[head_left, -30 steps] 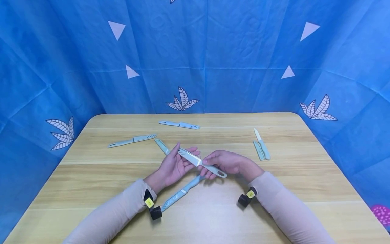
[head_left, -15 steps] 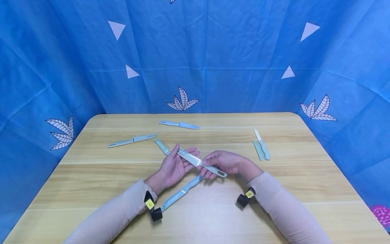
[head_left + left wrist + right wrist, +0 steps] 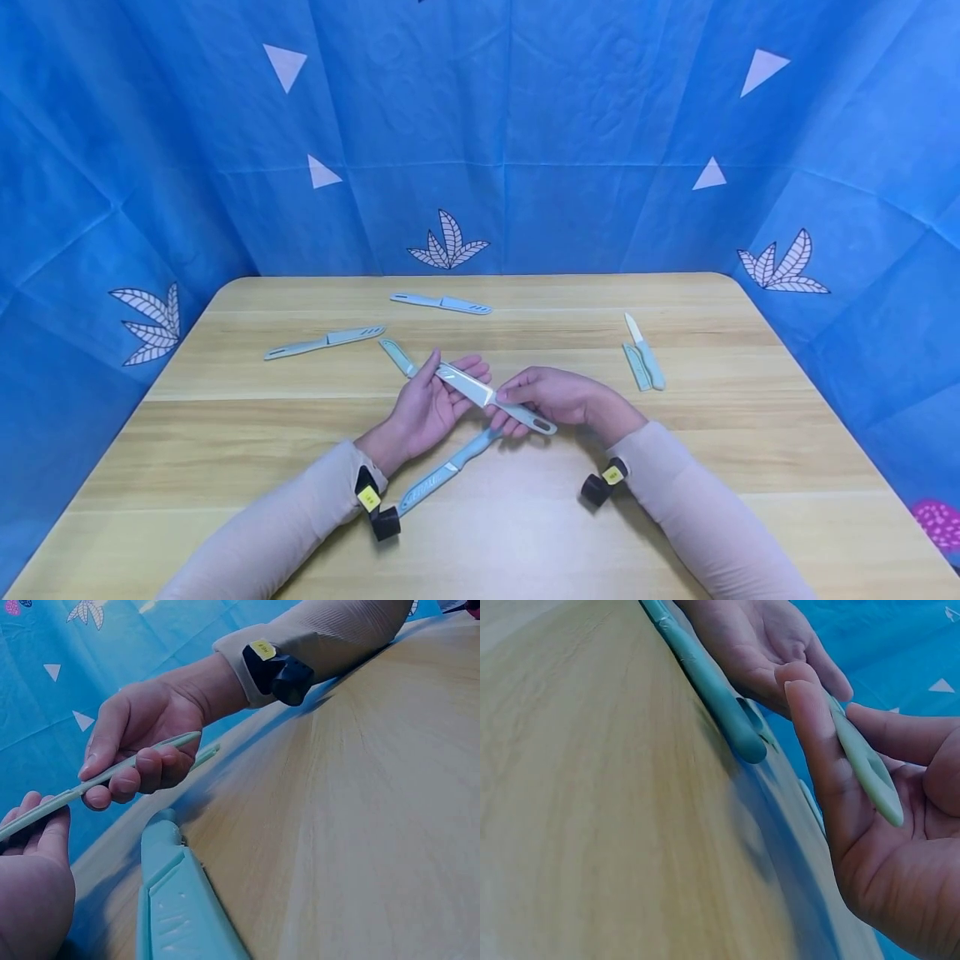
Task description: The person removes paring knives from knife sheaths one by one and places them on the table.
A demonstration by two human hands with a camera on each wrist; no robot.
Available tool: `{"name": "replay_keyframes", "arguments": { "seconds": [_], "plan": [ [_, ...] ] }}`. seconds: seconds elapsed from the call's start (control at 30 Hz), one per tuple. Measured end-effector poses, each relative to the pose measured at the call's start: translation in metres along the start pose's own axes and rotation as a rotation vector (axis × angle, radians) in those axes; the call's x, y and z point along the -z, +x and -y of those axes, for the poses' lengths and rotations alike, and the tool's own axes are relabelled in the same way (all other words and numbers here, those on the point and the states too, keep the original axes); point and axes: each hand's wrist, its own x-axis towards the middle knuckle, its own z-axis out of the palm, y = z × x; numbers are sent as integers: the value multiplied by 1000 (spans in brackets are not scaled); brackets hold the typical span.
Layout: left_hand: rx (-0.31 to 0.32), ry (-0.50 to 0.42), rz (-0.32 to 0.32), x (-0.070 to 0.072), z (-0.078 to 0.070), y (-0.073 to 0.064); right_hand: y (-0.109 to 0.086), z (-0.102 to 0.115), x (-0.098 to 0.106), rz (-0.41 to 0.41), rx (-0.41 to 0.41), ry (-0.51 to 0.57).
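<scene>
pale green, the knife slants in the air above the table, its handle pinched between the thumb and fingers of the right hand. the left hand lies palm up under its other end, fingers loosely extended; whether the left thumb presses on it, i cannot tell.

below the knife and apart from it, the lettered knife lies on the wood. just past its tip, a green piece shows beside the left hand, partly hidden. farther left lies the grey knife; beyond, near the table's far edge, the blue knife. well to its right, the small knife lies just beside a sheath, with a stretch of wood between. blue cloth rises behind the far edge, well apart from the knife.
</scene>
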Motion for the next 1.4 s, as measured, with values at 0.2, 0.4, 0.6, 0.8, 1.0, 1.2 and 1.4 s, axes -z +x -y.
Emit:
{"name": "replay_keyframes", "arguments": {
  "seconds": [0.2, 0.4, 0.6, 0.8, 1.0, 1.2, 1.4],
  "plan": [
    [4, -9, 13, 0, 0, 0, 0, 0, -1, 0, -5, -6],
    [-5, -23, 24, 1, -1, 1, 1, 0, 0, 2, 4, -17],
    [-1, -15, 33, 1, -1, 1, 0, 1, 0, 5, -4, -22],
    [17, 3, 8, 2, 0, 0, -2, 2, -1, -5, -5, -44],
    [26, 28, 1, 2, 0, -1, -3, 2, 0, 0, 1, -66],
    [30, 30, 13, 2, -1, -2, -5, 3, 0, 0, 12, -74],
    [19, 17, 35, 2, -1, -2, -6, 3, 1, 8, 24, -70]
  ]
}}
